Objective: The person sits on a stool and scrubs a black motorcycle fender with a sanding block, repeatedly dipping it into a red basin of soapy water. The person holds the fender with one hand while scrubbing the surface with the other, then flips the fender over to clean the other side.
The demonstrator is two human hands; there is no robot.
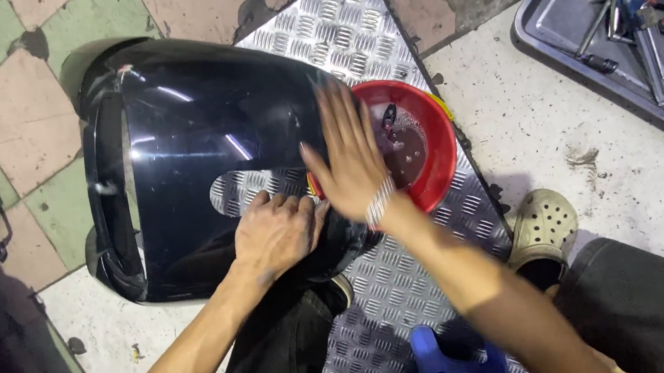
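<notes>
Black fairing panel [198, 142]: glossy scooter body cover lying on the diamond-plate sheet [349, 23], with an oval cut-out near its lower edge through which the plate shows.
Left hand [276, 234]: at the panel's near edge, just below the cut-out; fingers curled and pressed close together, knuckles up, gripping or pressing down on the rim.
Left arm: forearm runs from the bottom of the view up to the panel, wrist bent slightly.
Right hand [349, 156]: flat on the panel's right edge, palm down, fingers straight and slightly spread, blurred; it holds nothing.
Right arm: forearm crosses from the lower right toward the panel; a metal bracelet [380, 200] sits at the wrist.
Red bowl [433, 140]: just right of the panel, partly under the right hand, with dark liquid and small parts inside.
Tool tray [551, 15]: grey, well right of the panel, holding pliers and wrenches.
Clog [543, 227]: beige, right of the panel, beyond the bowl.
Blue object [446, 358]: below the panel, between the person's knees.
</notes>
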